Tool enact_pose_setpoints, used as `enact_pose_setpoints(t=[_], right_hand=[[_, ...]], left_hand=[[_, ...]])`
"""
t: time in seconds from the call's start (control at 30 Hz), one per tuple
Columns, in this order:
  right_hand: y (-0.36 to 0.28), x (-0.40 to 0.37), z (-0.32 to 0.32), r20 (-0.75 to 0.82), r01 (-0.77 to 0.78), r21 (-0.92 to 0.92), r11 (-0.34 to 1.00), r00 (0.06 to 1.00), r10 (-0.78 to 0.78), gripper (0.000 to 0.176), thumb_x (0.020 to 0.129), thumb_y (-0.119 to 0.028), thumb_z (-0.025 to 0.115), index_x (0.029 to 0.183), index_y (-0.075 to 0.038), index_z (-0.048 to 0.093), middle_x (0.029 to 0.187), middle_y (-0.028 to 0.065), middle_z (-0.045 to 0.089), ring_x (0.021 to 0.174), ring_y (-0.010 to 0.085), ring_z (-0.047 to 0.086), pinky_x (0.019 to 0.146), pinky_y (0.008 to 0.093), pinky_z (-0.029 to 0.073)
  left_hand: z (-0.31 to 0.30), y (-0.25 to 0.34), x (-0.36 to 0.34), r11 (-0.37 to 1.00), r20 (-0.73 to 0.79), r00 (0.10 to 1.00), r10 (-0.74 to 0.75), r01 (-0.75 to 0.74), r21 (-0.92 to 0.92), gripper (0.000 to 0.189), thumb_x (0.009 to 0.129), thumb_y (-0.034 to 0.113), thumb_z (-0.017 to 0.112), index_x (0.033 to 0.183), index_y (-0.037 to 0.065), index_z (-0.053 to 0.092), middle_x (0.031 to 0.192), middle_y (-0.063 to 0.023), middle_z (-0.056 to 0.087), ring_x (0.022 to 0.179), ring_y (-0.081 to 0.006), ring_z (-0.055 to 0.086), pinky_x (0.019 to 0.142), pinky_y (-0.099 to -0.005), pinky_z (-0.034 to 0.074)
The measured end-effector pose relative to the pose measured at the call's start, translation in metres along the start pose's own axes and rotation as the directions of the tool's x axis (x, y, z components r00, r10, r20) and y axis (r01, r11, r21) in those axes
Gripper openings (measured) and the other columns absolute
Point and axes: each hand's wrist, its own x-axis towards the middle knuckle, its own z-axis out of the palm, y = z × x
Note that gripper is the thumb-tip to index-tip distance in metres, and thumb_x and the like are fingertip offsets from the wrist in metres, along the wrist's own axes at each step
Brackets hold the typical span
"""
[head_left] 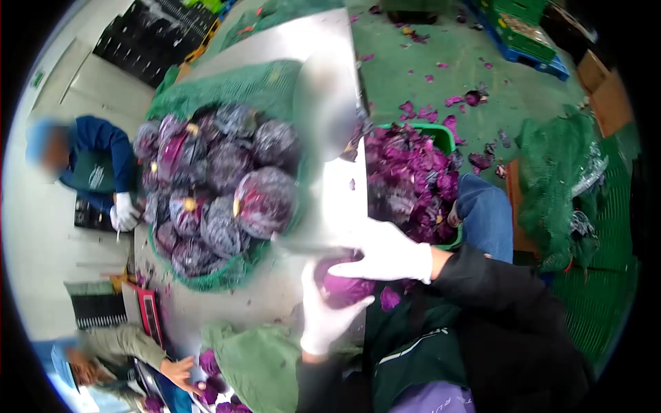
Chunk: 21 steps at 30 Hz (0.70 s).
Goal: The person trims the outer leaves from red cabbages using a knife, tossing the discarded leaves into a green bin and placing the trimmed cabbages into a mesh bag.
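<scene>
A purple cabbage (344, 288) is held between my two hands, both in white gloves, over the table's edge. My left hand (322, 313) cups it from the lower left. My right hand (385, 253) lies over its upper right side, fingers bent around it. A small loose purple leaf (390, 299) is just right of the cabbage. Beyond my hands, a green net sack (227, 86) lies open on the table with several dark purple cabbages (229, 165) in it.
A green bin (446, 135) full of purple leaves stands right of the table (348, 189). Across the table is a person (103, 158) in white gloves; another person (131, 344) handles cabbages at lower left. Leaves litter the green floor (392, 89). Green netting (554, 186) hangs at right.
</scene>
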Motion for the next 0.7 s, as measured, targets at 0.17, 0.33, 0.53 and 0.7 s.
enact_pose_setpoints(t=[0.17,0.33,0.53,0.7], right_hand=[[0.003,-0.002,-0.014,-0.081,-0.204,0.059,0.977,0.975,0.208,0.043,0.091,-0.041,0.068,0.101,0.001,0.071,0.088,0.0188,0.069,0.078,0.0293,0.066,0.072,0.0391,0.052],[0.061,-0.002,-0.046,-0.357,-0.384,0.358,0.851,0.786,0.505,0.037,0.093,-0.033,0.066,0.094,0.003,0.070,0.074,0.0111,0.064,0.069,0.0163,0.059,0.065,0.0359,0.046],[0.030,-0.021,-0.039,-0.268,-0.171,0.252,0.952,0.933,0.239,0.056,0.087,-0.036,0.075,0.132,-0.006,0.058,0.117,0.0116,0.057,0.097,0.0203,0.060,0.083,0.0341,0.049],[0.030,-0.024,-0.016,0.027,-0.440,0.475,0.762,0.873,0.487,0.034,0.094,-0.025,0.069,0.116,0.001,0.066,0.091,0.0061,0.072,0.068,0.0114,0.063,0.064,0.0267,0.053]], left_hand=[[0.003,-0.007,-0.011,0.994,-0.022,0.999,-0.043,0.045,0.101,0.120,0.057,0.016,0.098,0.150,0.002,0.023,0.143,-0.0171,0.042,0.129,-0.0285,0.049,0.109,-0.0421,0.043],[0.005,-0.006,-0.012,1.000,-0.160,0.987,-0.003,0.003,0.002,0.116,0.058,0.024,0.097,0.150,0.004,0.028,0.143,-0.0138,0.042,0.132,-0.0277,0.045,0.110,-0.0421,0.041],[0.007,-0.010,-0.007,0.965,-0.349,0.920,-0.177,0.092,-0.246,0.101,0.061,0.011,0.088,0.147,0.008,0.035,0.141,-0.0107,0.043,0.130,-0.0279,0.045,0.110,-0.0424,0.041],[0.005,-0.009,-0.008,0.845,-0.314,0.924,-0.220,0.019,-0.534,0.108,0.058,0.025,0.092,0.148,0.011,0.034,0.142,-0.0096,0.043,0.132,-0.0288,0.045,0.110,-0.0444,0.042]])
